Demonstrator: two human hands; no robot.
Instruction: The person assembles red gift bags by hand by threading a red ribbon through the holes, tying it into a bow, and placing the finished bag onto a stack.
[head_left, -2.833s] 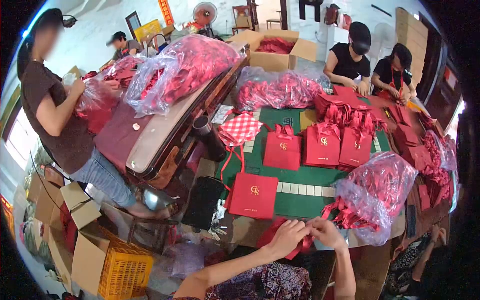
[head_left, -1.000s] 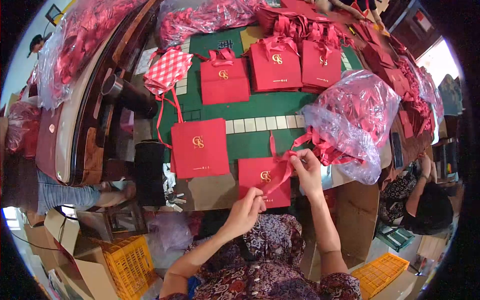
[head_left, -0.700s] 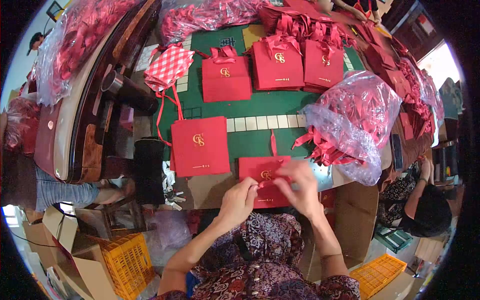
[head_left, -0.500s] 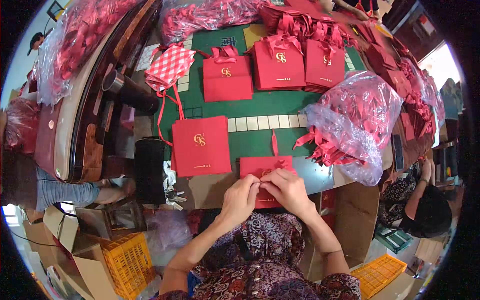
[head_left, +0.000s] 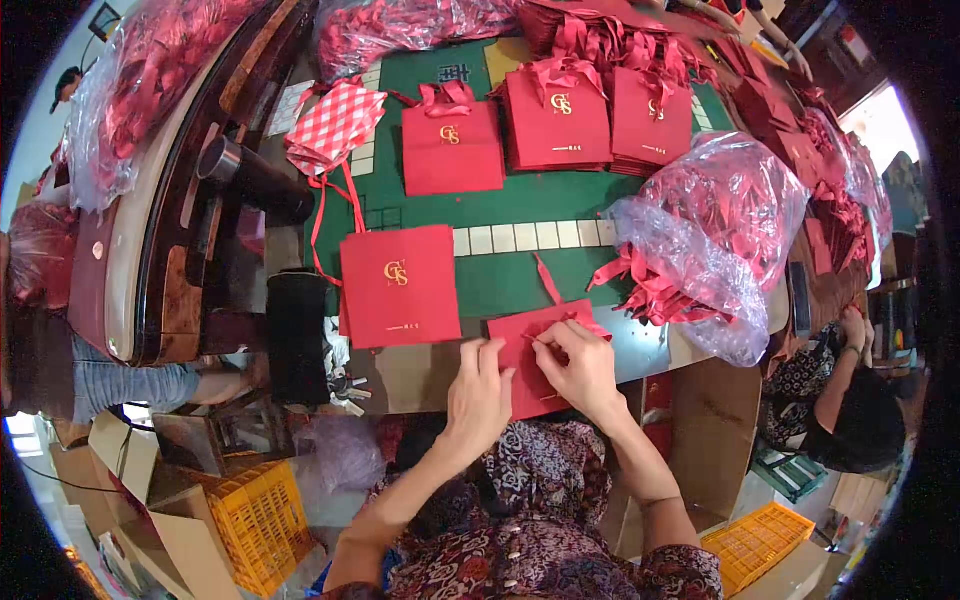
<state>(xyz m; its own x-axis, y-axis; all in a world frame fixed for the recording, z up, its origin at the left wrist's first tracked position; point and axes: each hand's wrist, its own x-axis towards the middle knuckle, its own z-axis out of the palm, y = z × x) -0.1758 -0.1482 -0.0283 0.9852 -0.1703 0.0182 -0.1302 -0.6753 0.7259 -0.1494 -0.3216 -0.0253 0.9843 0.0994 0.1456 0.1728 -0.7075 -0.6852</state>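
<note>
A small red paper bag [head_left: 518,345] lies tilted at the table's front edge in front of me, a red ribbon [head_left: 547,278] sticking up past its top. My right hand [head_left: 580,370] is over the bag, with thumb and forefinger pinched on a ribbon at its face; the fingers partly cover it. At the bag's left edge is my left hand [head_left: 480,395], fingers apart and nothing visible in them. To the left lies a stack of flat red bags [head_left: 400,285] with gold lettering and no ribbon handles on the top one.
Finished-looking red bags with ribbon handles [head_left: 558,120] stand at the back. A plastic sack of red ribbons [head_left: 715,240] is at right. A checked bag [head_left: 335,125], dark tumbler [head_left: 255,180], black case [head_left: 297,325] and keys [head_left: 348,392] are at left. A co-worker [head_left: 840,400] sits at right.
My hands, together at the bag's middle before, have parted; the left moved left and its fingers opened. The bag has turned slightly, and my right hand stays pinched over it.
</note>
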